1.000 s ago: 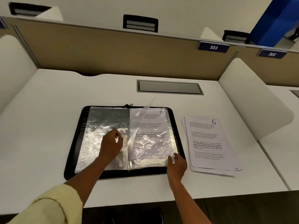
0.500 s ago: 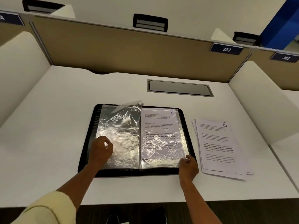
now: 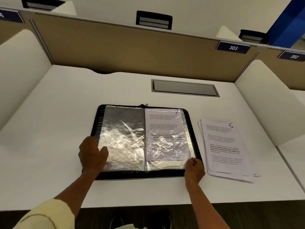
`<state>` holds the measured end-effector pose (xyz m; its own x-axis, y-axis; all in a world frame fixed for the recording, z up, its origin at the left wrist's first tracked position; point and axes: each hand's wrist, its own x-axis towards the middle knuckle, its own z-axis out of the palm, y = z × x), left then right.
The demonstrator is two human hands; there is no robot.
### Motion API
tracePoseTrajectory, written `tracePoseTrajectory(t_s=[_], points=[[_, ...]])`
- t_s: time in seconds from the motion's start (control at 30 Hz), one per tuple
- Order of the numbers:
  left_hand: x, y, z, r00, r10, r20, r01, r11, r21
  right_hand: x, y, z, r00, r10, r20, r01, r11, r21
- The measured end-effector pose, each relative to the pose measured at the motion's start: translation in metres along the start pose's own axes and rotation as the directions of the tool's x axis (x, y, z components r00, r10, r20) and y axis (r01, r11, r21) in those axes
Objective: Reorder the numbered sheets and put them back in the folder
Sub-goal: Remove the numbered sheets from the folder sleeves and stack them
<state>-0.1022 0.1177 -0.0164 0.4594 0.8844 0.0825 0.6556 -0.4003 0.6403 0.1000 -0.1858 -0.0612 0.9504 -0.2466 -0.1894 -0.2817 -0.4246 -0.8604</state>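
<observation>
A black zip folder [image 3: 194,129] lies open on the desk with crinkled clear sleeves on both sides. The right sleeve holds the sheet numbered 7 [image 3: 163,124]; the left sleeve [image 3: 122,128] looks empty. My left hand [image 3: 92,154] rests flat on the left sleeve's lower outer edge, thumb spread on the plastic. My right hand [image 3: 194,169] pinches the lower right corner of the right sleeve. A loose stack of sheets [image 3: 226,149] with number 6 on top lies right of the folder.
The white desk [image 3: 57,146] sits inside a booth with cream side dividers [image 3: 267,103] and a tan back panel [image 3: 132,52]. A grey cable hatch [image 3: 184,88] is set in the desk behind the folder. Signs 303 [image 3: 233,47] and 302 stand above.
The turned sleeve has settled flat on the left side. My left hand slid outward to the folder's left edge and flattened. My right hand stays at the lower right corner.
</observation>
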Motion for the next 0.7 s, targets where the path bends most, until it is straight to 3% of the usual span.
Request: tracePoseTrajectory(t_s=[0.1,0.2,0.37,0.5,0.7], points=[[0.008,0.007,-0.003,0.997,0.065,-0.036,-0.064,0.998,0.014,-0.001,-0.004,-0.003,1.0,-0.008,-0.015,0.008,1.0,0.0],[0.015,0.013,0.002,0.961,0.276,-0.027,-0.275,0.961,0.031,-0.001,-0.005,-0.004,1.0,-0.01,-0.015,0.01,1.0,0.005],[0.01,0.003,0.026,0.875,0.445,0.191,-0.466,0.881,0.081,-0.001,-0.007,-0.007,1.0,-0.011,-0.02,0.011,1.0,-0.006],[0.004,-0.009,0.026,0.88,0.296,0.371,-0.406,0.874,0.267,-0.002,-0.01,-0.008,1.0,-0.02,-0.021,0.019,0.999,-0.03],[0.0,-0.013,0.012,0.94,0.056,0.338,-0.217,0.861,0.461,-0.007,-0.013,-0.009,0.999,-0.03,-0.041,0.028,0.999,-0.043]])
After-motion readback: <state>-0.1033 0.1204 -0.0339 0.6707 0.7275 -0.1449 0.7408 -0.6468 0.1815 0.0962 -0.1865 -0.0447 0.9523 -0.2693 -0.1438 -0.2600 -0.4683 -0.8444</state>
